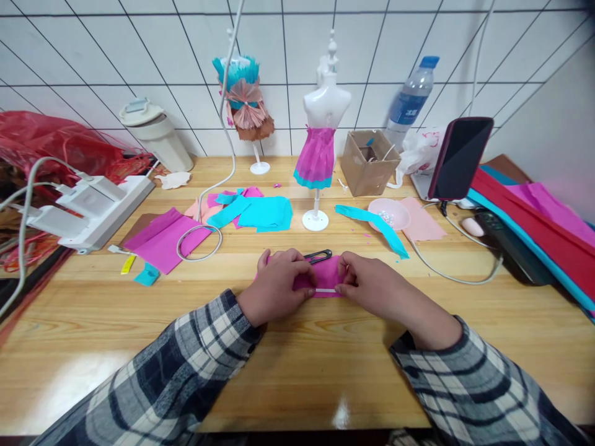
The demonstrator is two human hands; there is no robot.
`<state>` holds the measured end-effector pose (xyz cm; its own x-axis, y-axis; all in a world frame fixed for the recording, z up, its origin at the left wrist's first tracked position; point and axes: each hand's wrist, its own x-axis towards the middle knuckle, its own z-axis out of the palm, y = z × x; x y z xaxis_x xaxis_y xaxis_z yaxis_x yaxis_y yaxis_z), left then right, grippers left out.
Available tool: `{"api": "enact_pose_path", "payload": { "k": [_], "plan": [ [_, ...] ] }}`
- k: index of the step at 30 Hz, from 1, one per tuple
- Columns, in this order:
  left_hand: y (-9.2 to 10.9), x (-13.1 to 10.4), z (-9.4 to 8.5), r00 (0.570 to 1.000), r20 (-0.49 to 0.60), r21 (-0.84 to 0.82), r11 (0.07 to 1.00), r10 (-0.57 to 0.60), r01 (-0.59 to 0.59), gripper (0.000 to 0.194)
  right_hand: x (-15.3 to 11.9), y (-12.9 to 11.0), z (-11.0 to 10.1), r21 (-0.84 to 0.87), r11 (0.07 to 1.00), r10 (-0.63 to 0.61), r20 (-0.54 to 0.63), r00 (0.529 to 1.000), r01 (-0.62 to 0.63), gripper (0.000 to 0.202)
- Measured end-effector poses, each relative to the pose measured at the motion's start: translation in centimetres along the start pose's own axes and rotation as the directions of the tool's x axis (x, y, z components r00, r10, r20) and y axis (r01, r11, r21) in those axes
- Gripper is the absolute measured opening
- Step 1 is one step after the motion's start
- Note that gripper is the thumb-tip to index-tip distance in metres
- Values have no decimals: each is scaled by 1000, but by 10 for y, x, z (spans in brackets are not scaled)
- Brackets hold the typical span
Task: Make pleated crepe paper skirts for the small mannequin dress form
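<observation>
A magenta piece of crepe paper (pixel 324 271) lies on the table between my hands, with a thin white strip (pixel 326 290) along its near edge. My left hand (pixel 282 284) is closed over the paper's left part, thumb and fingers pressed at the strip's left end. With fingers pinched, my right hand (pixel 367 282) holds the paper's right edge near the other end of the strip. Small black scissors (pixel 319 256) rest at the paper's far edge, close to my left fingers. Beyond them stands a white mini mannequin (pixel 326 102) wearing a magenta skirt (pixel 317 155) with a turquoise hem.
Turquoise paper (pixel 266 213) and magenta paper (pixel 168 238) lie at the left, near a power strip (pixel 111 214). A decorated mannequin (pixel 248 102), cardboard box (pixel 369 164) and bottle (pixel 411 99) stand behind. Right are a pink dish (pixel 400 214), phone (pixel 461 158) and cable (pixel 458 282).
</observation>
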<state>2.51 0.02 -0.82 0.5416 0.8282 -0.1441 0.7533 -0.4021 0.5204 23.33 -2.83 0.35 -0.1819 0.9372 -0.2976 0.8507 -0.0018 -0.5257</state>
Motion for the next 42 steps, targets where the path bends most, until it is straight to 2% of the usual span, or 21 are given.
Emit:
{"api": "enact_pose_path", "payload": {
  "k": [2, 4, 7, 9, 13, 20, 25, 31, 42],
  "plan": [
    [-1, 0, 1, 1000, -4, -1, 1000, 6, -6, 18, -3, 0, -4, 55, 998, -23, 7, 1000, 22, 13],
    [-2, 0, 2, 1000, -7, -4, 1000, 16, -16, 18, -8, -2, -10, 202, 974, -107, 29, 994, 99, 11],
    [-3, 0, 1, 1000, 3, -14, 1000, 26, -26, 14, -13, -7, -14, 505, 835, -282, 50, 958, 219, 9],
    [-4, 0, 0, 999, 22, -24, 999, 23, -23, 12, -13, -9, -12, 577, 784, -321, 57, 945, 231, 9],
    [-6, 1, -4, 997, 59, -48, 998, 41, -38, 17, -6, -6, -3, 459, 867, -247, 58, 967, 194, 11],
    [-5, 0, -4, 998, 42, -49, 998, 44, -41, 20, 4, 5, 6, 302, 942, -176, 65, 982, 149, 13],
    [-3, -1, -5, 998, 45, -38, 999, 39, -37, 22, 4, 5, 6, 294, 946, -158, 55, 986, 136, 15],
    [-4, 0, -3, 999, 35, -14, 999, 34, -34, 14, 3, 2, 5, 246, 965, -113, 55, 992, 96, 14],
    [-6, 0, 6, 997, -62, 17, 998, 53, -52, 16, 4, 1, 5, 140, 985, -102, 38, 994, 96, 12]
  ]
}}
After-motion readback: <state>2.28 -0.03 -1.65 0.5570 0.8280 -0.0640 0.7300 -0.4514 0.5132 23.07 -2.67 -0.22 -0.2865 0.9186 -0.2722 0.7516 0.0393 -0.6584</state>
